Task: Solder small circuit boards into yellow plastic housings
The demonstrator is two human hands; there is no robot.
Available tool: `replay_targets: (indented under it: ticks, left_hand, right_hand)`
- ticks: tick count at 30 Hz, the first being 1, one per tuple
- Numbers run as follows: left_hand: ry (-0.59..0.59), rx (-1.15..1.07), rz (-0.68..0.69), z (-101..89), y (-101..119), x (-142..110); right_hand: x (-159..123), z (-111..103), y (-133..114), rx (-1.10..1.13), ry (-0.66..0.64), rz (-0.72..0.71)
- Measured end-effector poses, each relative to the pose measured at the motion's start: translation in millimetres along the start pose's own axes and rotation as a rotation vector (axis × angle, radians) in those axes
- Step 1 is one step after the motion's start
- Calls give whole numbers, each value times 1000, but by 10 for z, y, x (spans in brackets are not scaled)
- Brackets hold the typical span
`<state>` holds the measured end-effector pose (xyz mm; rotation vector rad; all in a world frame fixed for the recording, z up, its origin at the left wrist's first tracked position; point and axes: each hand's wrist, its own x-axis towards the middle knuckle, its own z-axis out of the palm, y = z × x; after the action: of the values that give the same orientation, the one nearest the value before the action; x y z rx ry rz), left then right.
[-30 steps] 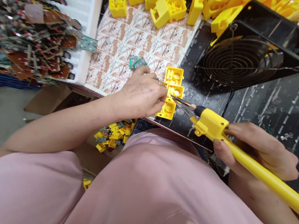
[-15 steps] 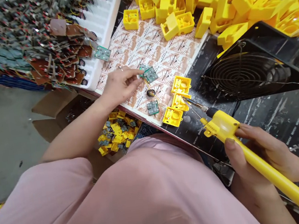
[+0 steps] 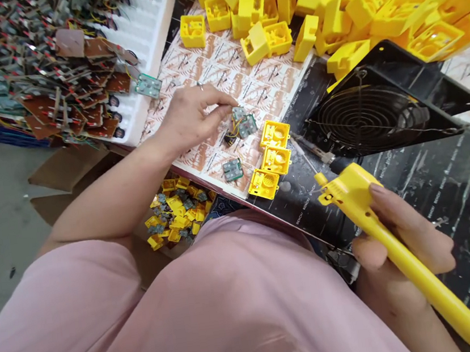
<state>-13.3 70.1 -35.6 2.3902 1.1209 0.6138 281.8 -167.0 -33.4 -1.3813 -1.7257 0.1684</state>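
Observation:
My left hand (image 3: 198,113) is closed in a pinch at the edge of a small green circuit board (image 3: 247,126), which has wires and a round black part (image 3: 230,138) beside it. My right hand (image 3: 405,235) is wrapped around a yellow soldering iron (image 3: 364,197), its metal tip (image 3: 306,143) pointing toward the yellow cases. Three open yellow plastic cases (image 3: 276,160) form a stepped row between the hands. Another small circuit board (image 3: 233,169) lies by the table's front edge, left of the cases.
Many yellow cases (image 3: 380,4) are heaped at the back right, behind a black fan (image 3: 364,111). A white foam tray (image 3: 149,32) bears piled circuit boards at the left. Below the table edge is a bin of yellow and grey pieces (image 3: 177,211).
The soldering iron's tip has drawn back from the middle yellow case to the right. My left hand has shifted the circuit board nearer the cases, turning it. The view has moved slightly.

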Motion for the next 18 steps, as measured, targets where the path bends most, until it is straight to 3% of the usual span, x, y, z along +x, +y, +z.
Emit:
replay_targets:
  ticks: [6,10,14,18]
  left_hand:
    - [-16,14,-11,-244,216,142]
    - [-62,292,89,-64,349,295]
    - [-152,330,175,49,228,368]
    - [-296,301,111,-159,199,385]
  right_hand:
    - [204,79,-163,-161,2,-72]
    - [215,157,-194,-111,67,-106]
    - [253,163,-206,-169,-57,-161]
    - [296,176,-173,-235,-147,-181]
